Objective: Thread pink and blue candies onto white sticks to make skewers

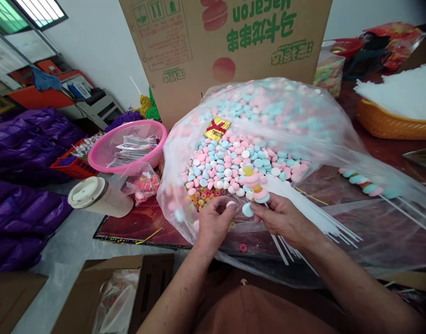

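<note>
My left hand (215,223) pinches a small pale pink and white marshmallow disc (230,204) between thumb and fingers. My right hand (285,217) grips a candy skewer (257,185) just below its sweets. On its white stick sit pink and blue discs and an orange piece, with a yellow crown shape on top. A blue disc (247,209) shows beside the right fingertips; whether they hold it I cannot tell. Both hands are over the mouth of a large clear plastic bag (338,120) full of pink, blue and white marshmallows (226,162). Small fruit-coloured rings (204,198) lie at its near left.
White sticks (313,211) fan out right of my hands, near finished skewers (369,183). A cardboard box (185,51) stands behind the bag. At left are a pink basket (129,127) and a lidded cup (101,197). An orange basket (390,123) sits at right.
</note>
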`<state>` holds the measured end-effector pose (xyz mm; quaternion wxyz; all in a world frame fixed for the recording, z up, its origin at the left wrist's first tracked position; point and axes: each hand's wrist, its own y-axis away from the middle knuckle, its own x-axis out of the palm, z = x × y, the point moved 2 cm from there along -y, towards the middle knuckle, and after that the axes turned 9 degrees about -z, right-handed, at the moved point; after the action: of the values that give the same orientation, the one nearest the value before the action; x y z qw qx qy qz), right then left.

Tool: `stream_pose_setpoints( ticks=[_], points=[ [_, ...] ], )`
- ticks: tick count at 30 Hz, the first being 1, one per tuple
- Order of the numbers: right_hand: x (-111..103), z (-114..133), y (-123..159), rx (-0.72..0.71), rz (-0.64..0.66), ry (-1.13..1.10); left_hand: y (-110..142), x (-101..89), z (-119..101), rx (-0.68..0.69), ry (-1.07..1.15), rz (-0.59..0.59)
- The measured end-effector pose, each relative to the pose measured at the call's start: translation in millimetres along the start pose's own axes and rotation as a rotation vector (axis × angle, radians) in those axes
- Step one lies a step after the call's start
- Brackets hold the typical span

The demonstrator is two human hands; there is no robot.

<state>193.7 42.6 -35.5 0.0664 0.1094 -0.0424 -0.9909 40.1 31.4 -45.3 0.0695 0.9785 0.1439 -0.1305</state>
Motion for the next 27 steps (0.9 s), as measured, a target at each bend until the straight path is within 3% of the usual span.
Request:
stream_pose_setpoints(
  ticks=[4, 10, 14, 17, 21, 23, 27],
  points=[
    [12, 5, 2, 0.053, -0.078, -0.248, 6, 10.3, -13, -0.233, 0.400, 0.082],
    [28, 2, 2, 0.131, -0.149, -0.358, 21, 10.0, -22, -0.191, 0.576, 0.194],
    [22, 5, 4, 0.171, -0.084, -0.370, 18, 8.8, -19, -0.192, 0.578, 0.148],
    [2, 8, 16, 0.148, 0.030, -0.201, 12, 5.3, -16, -0.221, 0.552, 0.035],
    [-24, 11, 43, -0.108, 0.059, 0.292, 5, -3.0, -15, -0.233, 0.538, -0.135],
    [-26, 11, 54, -0.208, 0.050, 0.466, 3, -5.5, -17, -0.206, 0.513, -0.161],
    [-18, 8, 58, -0.237, 0.030, 0.650, 3, -6.7, -19, -0.152, 0.391, -0.154]
  ],
)
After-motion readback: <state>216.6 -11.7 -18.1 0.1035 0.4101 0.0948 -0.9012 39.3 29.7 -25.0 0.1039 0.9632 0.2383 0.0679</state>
